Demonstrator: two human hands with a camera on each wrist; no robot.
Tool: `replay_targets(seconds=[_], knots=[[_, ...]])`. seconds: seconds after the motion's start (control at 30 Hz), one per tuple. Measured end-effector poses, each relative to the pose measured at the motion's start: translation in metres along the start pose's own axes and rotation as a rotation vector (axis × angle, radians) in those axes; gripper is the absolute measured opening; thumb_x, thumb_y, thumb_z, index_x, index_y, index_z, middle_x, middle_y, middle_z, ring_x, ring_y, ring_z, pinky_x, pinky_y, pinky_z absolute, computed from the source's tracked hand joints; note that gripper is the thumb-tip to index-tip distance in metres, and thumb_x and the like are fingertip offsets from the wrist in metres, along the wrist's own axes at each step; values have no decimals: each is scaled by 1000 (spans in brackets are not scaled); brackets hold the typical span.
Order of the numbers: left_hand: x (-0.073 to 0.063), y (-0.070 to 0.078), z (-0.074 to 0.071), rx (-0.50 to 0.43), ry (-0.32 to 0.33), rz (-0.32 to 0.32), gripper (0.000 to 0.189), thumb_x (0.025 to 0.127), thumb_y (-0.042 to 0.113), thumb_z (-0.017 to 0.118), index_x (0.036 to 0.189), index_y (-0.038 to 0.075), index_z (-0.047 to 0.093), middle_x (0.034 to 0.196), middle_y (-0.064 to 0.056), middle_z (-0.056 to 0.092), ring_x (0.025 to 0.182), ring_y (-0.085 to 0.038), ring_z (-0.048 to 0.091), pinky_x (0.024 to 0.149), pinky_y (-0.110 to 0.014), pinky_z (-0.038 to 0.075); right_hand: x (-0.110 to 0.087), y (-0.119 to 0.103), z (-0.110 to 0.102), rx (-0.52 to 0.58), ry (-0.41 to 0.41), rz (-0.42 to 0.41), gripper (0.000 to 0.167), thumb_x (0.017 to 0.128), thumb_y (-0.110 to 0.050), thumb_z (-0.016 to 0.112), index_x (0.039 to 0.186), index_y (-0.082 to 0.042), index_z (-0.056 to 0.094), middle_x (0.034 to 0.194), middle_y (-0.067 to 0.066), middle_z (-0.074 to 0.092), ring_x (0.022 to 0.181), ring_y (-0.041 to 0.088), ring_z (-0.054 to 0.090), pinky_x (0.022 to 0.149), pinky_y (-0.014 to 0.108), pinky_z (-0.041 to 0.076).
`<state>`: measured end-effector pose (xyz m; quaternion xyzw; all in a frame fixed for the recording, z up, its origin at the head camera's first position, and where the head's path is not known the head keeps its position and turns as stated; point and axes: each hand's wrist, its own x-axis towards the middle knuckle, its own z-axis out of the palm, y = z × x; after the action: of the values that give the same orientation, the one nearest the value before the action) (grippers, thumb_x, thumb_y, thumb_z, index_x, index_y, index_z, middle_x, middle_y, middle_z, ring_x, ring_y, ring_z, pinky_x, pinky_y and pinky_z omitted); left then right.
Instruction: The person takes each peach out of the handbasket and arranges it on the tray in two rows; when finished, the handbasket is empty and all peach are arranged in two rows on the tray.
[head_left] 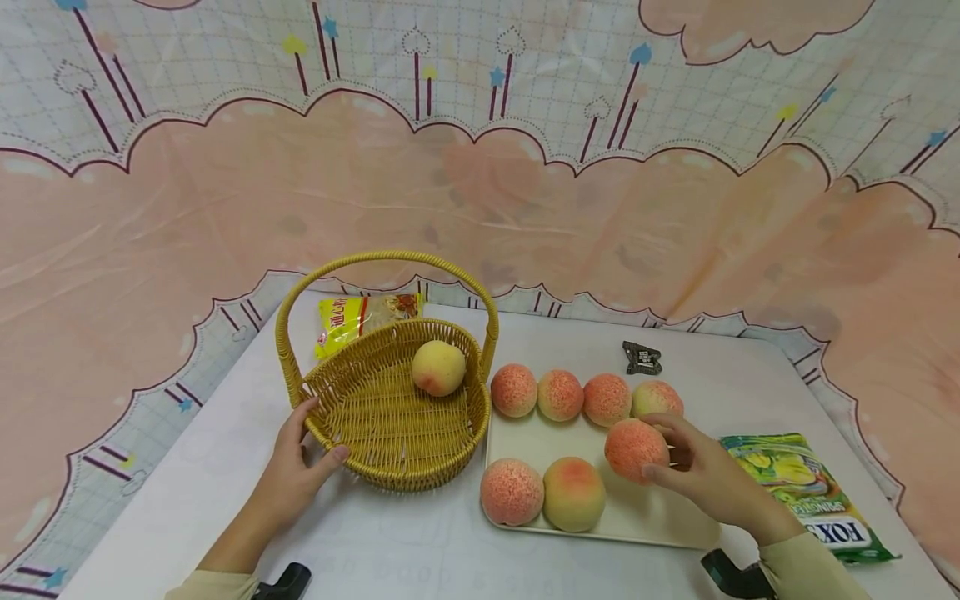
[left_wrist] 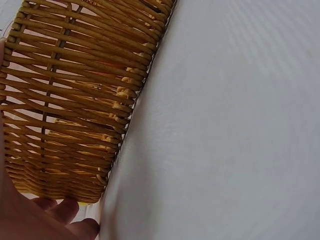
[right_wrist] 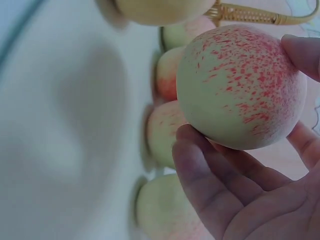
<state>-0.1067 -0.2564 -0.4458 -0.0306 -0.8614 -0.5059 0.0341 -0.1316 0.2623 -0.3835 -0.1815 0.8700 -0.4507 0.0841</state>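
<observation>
My right hand (head_left: pixel 701 471) holds a peach (head_left: pixel 637 451) between thumb and fingers over the cream tray (head_left: pixel 660 517). In the right wrist view that peach (right_wrist: pixel 242 87) shows red speckles on a pale green side, lifted off the tray. My left hand (head_left: pixel 296 467) grips the near left side of a yellow wicker basket (head_left: pixel 390 467); its fingertips (left_wrist: pixel 65 210) curl around the woven wall in the left wrist view. Inside the basket lies one yellowish peach (head_left: pixel 438 368). Several peaches (head_left: pixel 560 395) line the tray's far edge, and two more, one a yellow-orange peach (head_left: pixel 574 494), sit at its near left.
Behind the basket lies a yellow snack bag (head_left: pixel 367 321). A green Fox's candy bag (head_left: pixel 813 496) is right of the tray, beside my right forearm. One small black packet (head_left: pixel 642 357) rests beyond the peaches on the white table (head_left: pixel 420 550). Patterned cloth (head_left: pixel 450 192) hangs at the back.
</observation>
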Motion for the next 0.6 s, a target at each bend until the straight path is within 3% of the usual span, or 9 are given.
replay_targets(seconds=[0.43,0.6], knots=[[0,1,1,7,4,-1,87,97,22,67,157,2,6,159,-32,3,142,-58,12,105,-76,20,-24,18,12,30,19,112,62,93,-15,73,145,-2,42,126,24,60,100,14,64,80,26,55],[0,1,1,10,4,-4,88,97,22,67,157,2,6,159,-32,4,142,-58,12,106,-76,20,-30,21,18,29,35,111,61,92,-13,74,143,-2,43,123,22,62,97,10,64,80,25,54]])
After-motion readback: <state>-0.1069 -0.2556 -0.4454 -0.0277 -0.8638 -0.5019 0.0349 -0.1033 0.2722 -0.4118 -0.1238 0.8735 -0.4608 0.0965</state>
